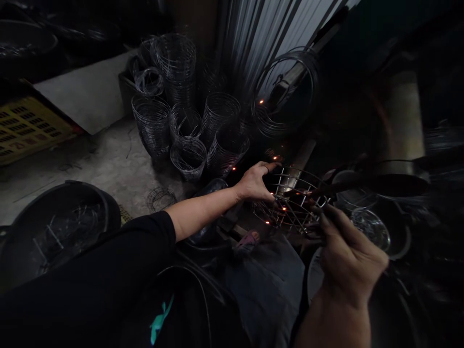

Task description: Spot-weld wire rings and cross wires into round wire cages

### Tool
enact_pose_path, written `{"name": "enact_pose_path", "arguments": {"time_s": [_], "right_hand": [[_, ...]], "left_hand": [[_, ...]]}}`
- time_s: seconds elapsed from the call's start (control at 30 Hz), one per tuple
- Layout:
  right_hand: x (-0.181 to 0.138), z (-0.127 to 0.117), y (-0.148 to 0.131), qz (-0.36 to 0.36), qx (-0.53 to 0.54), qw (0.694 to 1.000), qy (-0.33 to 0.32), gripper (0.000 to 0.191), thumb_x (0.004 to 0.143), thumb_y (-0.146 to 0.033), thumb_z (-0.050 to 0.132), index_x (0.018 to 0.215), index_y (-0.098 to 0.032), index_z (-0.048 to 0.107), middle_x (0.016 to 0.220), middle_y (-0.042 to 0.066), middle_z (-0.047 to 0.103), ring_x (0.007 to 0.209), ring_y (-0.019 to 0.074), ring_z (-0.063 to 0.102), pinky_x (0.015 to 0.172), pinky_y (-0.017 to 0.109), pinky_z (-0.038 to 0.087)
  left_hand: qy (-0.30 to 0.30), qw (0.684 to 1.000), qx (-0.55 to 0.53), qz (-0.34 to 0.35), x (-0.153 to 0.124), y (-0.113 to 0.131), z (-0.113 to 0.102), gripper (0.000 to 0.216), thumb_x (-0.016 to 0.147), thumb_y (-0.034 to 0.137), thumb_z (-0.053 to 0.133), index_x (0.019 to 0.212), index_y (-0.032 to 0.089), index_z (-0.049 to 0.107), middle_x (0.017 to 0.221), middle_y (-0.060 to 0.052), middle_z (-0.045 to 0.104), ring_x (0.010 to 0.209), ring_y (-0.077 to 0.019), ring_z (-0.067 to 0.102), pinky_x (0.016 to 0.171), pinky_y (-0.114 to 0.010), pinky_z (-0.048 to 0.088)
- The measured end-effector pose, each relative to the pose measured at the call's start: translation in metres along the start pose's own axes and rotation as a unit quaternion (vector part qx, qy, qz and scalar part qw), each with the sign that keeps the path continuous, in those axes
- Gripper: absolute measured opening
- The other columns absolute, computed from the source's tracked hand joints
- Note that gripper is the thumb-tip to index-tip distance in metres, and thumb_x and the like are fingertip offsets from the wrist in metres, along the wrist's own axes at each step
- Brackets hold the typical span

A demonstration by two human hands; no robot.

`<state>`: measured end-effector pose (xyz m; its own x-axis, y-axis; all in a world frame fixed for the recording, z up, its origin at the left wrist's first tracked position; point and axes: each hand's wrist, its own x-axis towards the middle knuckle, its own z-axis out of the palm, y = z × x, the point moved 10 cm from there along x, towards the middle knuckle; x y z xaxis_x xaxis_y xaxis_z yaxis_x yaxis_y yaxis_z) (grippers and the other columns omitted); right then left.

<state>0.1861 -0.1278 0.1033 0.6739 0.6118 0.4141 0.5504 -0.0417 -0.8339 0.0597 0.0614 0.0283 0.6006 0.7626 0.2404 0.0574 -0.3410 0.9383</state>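
Note:
A round wire basket (295,215) of thin metal rings and crossing wires is in front of me, beside a metal bar of the machine. My left hand (255,182) grips its left side, the thumb below and the fingers over the upper ring. At the basket's right edge, my right hand (350,253) is closed in a pinch by the crossing wires. What lies between those fingertips is too dark to make out. Small orange sparks (284,209) glow around the basket and near my left hand.
Stacks of wire baskets (151,126) stand on the floor ahead left. A wire coil (261,121) hangs by the corrugated sheet (266,29). At lower left is a black tub (114,217) with wire pieces; a yellow crate (32,123) lies beyond. Dark containers (404,241) are at right.

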Motion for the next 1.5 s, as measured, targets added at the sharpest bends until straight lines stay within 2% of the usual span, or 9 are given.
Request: {"name": "enact_pose_path", "arguments": {"time_s": [0.1, 0.27, 0.37, 0.6, 0.77, 0.97, 1.17, 1.4, 1.5], "right_hand": [[-0.021, 0.010, 0.025, 0.110, 0.069, 0.990, -0.059, 0.038, 0.074, -0.036, 0.078, 0.107, -0.017, 0.074, 0.084, 0.007, 0.074, 0.061, 0.0175, 0.065, 0.058, 0.030, 0.054], [-0.051, 0.037, 0.038, 0.142, 0.033, 0.970, -0.196, 0.049, 0.069, -0.039, 0.079, 0.113, -0.020, 0.072, 0.101, 0.008, 0.073, 0.089, 0.0226, 0.068, 0.081, 0.035, 0.056], [-0.065, 0.050, 0.035, 0.094, -0.012, 0.961, -0.259, 0.059, 0.064, -0.040, 0.081, 0.119, -0.023, 0.068, 0.110, 0.008, 0.071, 0.098, 0.0245, 0.067, 0.087, 0.038, 0.055], [-0.087, 0.051, 0.023, -0.038, -0.090, 0.952, -0.292, 0.036, 0.084, -0.045, 0.064, 0.108, -0.020, 0.074, 0.101, 0.009, 0.074, 0.091, 0.0235, 0.071, 0.078, 0.033, 0.059], [-0.093, 0.038, -0.034, -0.192, -0.136, 0.936, -0.261, 0.031, 0.091, -0.044, 0.057, 0.096, -0.021, 0.077, 0.086, 0.007, 0.076, 0.074, 0.0214, 0.073, 0.063, 0.027, 0.059], [-0.086, 0.040, -0.093, -0.223, -0.098, 0.917, -0.314, 0.022, 0.091, -0.032, 0.059, 0.098, -0.021, 0.077, 0.087, 0.005, 0.076, 0.074, 0.0184, 0.073, 0.063, 0.022, 0.058], [-0.061, 0.066, -0.052, -0.079, -0.096, 0.917, -0.379, 0.026, 0.089, -0.038, 0.057, 0.092, -0.021, 0.077, 0.085, 0.007, 0.075, 0.075, 0.0194, 0.072, 0.066, 0.026, 0.057], [-0.078, 0.069, -0.050, -0.252, -0.379, 0.822, -0.342, 0.035, 0.086, -0.022, 0.051, 0.114, -0.014, 0.071, 0.099, 0.013, 0.074, 0.082, 0.0272, 0.072, 0.066, 0.034, 0.057], [-0.083, 0.066, -0.054, -0.289, -0.384, 0.824, -0.301, 0.036, 0.090, -0.017, 0.043, 0.109, -0.014, 0.073, 0.095, 0.012, 0.074, 0.072, 0.0226, 0.071, 0.063, 0.030, 0.056]], "left_hand": [[-0.001, 1.000, -0.005, 0.013, 0.003, 0.000, 0.000, 0.103, 0.034, 0.026, 0.089, 0.131, 0.012, 0.056, 0.125, -0.011, 0.053, 0.113, -0.0261, 0.057, 0.105, -0.037, 0.045], [0.014, 0.999, 0.021, -0.047, 0.010, -0.009, -0.001, 0.110, 0.031, 0.033, 0.090, 0.133, 0.014, 0.054, 0.122, -0.010, 0.053, 0.109, -0.0262, 0.057, 0.097, -0.036, 0.049], [0.018, 0.997, 0.050, -0.058, 0.016, -0.008, -0.002, 0.112, 0.032, 0.035, 0.091, 0.135, 0.016, 0.052, 0.124, -0.010, 0.053, 0.113, -0.0283, 0.055, 0.098, -0.038, 0.048], [0.017, 0.995, -0.062, -0.073, -0.001, -0.035, 0.000, 0.136, 0.027, 0.038, 0.093, 0.147, 0.015, 0.035, 0.149, -0.017, 0.036, 0.138, -0.0354, 0.034, 0.117, -0.046, 0.028], [0.011, 0.941, -0.288, -0.175, -0.025, -0.072, 0.020, 0.113, 0.038, 0.033, 0.091, 0.138, 0.013, 0.044, 0.129, -0.015, 0.057, 0.118, -0.0303, 0.055, 0.100, -0.047, 0.048], [0.010, 0.996, -0.051, -0.067, -0.046, -0.020, -0.021, 0.115, 0.024, 0.031, 0.093, 0.131, 0.017, 0.054, 0.129, -0.011, 0.053, 0.121, -0.0312, 0.051, 0.108, -0.045, 0.041], [-0.048, 0.991, 0.127, 0.011, -0.083, 0.035, -0.017, 0.113, 0.035, 0.043, 0.087, 0.139, 0.021, 0.049, 0.136, -0.015, 0.047, 0.126, -0.0369, 0.046, 0.105, -0.052, 0.040], [-0.050, 0.985, 0.163, 0.025, -0.086, 0.041, -0.004, 0.111, 0.038, 0.050, 0.084, 0.139, 0.021, 0.048, 0.135, -0.017, 0.046, 0.126, -0.0374, 0.044, 0.104, -0.057, 0.039], [-0.052, 0.984, 0.166, 0.031, -0.080, 0.042, -0.002, 0.107, 0.042, 0.047, 0.082, 0.139, 0.021, 0.047, 0.136, -0.017, 0.046, 0.127, -0.0371, 0.043, 0.103, -0.057, 0.039]]}}
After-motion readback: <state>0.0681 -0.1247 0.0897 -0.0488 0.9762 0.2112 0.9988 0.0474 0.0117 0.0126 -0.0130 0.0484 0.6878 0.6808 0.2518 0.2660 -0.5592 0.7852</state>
